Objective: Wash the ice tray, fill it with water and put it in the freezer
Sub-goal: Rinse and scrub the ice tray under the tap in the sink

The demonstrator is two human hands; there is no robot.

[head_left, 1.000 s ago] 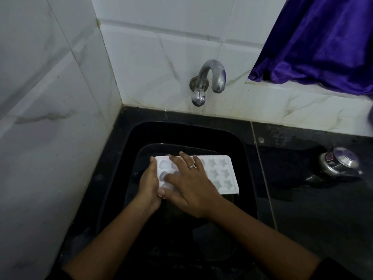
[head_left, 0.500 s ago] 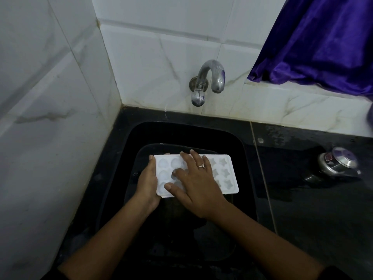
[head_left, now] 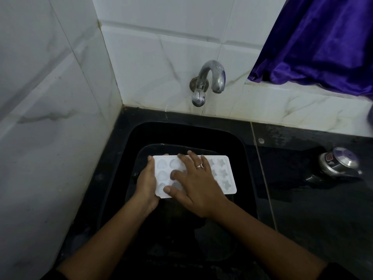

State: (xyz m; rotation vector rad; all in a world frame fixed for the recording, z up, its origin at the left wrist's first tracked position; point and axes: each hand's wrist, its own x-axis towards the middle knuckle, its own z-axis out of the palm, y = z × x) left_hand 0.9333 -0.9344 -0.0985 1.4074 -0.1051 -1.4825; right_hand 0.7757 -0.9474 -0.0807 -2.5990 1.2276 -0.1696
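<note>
Honestly, held over the sink (head_left: pixel 239 147) at lower centre of frame, the ice tray (head_left: pixel 224 174) is gripped only at its left end by the left hand (head_left: pixel 146 182) while the right hand (head_left: pixel 198 184) presses on it with flat spread fingers (head_left: pixel 192 159), so slick plastic might slip.

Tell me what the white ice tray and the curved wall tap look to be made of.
The white rectangular ice tray looks like matte, faintly translucent plastic or silicone; its moulded heart and star cells do not settle which. The curved silver wall tap looks like metal, chrome-plated perhaps: it mirrors light, though spots dull it.
</note>
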